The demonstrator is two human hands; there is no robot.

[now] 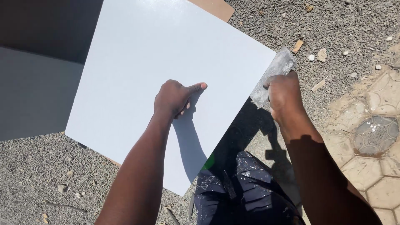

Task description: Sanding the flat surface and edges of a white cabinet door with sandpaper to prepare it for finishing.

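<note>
A large white square board [137, 58] lies tilted on gravel ground in front of me. My left hand [175, 98] rests on the board near its middle, fingers curled and thumb stretched to the right, holding nothing. My right hand [284, 95] grips a flat metal scraper [276, 71] smeared with grey-white paste, its blade touching the board's right edge. My paint-spattered dark trousers [246, 187] show below the board's near corner.
A brown board corner [216, 7] pokes out from under the white one at the top. Another pale panel [29, 96] lies in shadow at the left. Gravel [333, 25] with wood scraps and stones surrounds the board. Hexagonal paving [375, 158] lies at the right.
</note>
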